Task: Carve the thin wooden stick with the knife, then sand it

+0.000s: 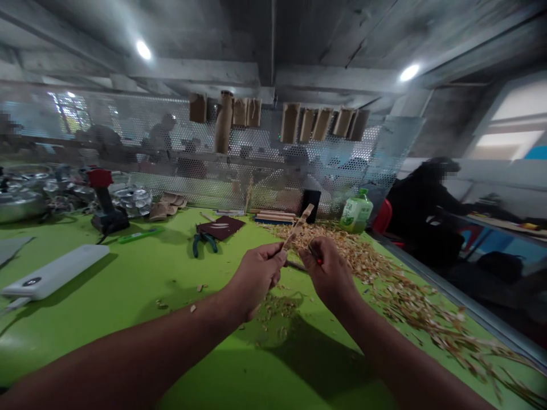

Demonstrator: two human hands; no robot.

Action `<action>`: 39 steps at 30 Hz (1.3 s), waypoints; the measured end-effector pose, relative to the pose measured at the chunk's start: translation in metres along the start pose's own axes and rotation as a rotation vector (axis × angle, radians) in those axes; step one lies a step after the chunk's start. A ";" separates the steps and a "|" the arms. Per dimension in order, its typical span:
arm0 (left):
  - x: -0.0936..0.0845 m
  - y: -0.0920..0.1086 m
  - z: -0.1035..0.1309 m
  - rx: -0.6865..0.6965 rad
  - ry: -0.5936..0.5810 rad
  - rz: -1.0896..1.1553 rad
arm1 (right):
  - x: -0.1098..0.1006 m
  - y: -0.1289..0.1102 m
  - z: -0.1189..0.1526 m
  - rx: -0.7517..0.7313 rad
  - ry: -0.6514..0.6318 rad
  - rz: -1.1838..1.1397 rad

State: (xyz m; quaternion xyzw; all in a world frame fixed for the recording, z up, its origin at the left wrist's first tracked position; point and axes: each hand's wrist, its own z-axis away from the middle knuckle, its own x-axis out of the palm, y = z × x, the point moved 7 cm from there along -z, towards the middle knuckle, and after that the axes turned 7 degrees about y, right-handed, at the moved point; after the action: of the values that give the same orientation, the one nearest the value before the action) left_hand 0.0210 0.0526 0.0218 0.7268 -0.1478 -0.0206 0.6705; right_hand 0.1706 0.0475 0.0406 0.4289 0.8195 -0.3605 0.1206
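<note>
My left hand [256, 276] is closed around a slim, pale wooden stick [299, 224]. The stick points up and away from me, and its far end is broader. Just to the right, my right hand [330, 274] is closed on a small tool with a black and red handle [317, 256], mostly hidden by the fingers. A dark narrow bar [296, 266] shows between the hands; I cannot tell whether it belongs to that tool. Small wood chips [280, 310] lie on the green tabletop [222, 364] beneath my hands.
Wood shavings [395, 285] spread along the right side. Pliers [205, 242], dark red sandpaper [222, 227], a cordless drill [106, 199] and a white power bank [57, 270] lie leftward. A green-labelled jug [357, 212] stands by the perforated screen [265, 185]. A person [421, 199] sits at right.
</note>
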 end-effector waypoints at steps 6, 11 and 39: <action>-0.001 0.001 -0.005 0.035 0.017 -0.034 | 0.002 -0.008 0.007 -0.082 -0.095 -0.162; -0.002 0.000 -0.006 0.052 0.024 -0.147 | 0.000 -0.007 0.003 -0.080 -0.097 -0.171; 0.002 0.004 0.002 0.041 -0.060 -0.229 | 0.014 -0.002 0.004 0.031 -0.289 -0.150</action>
State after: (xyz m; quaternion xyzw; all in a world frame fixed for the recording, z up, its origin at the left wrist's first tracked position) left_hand 0.0221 0.0501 0.0259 0.7514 -0.0843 -0.1155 0.6442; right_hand 0.1602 0.0526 0.0315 0.3121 0.8178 -0.4388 0.2033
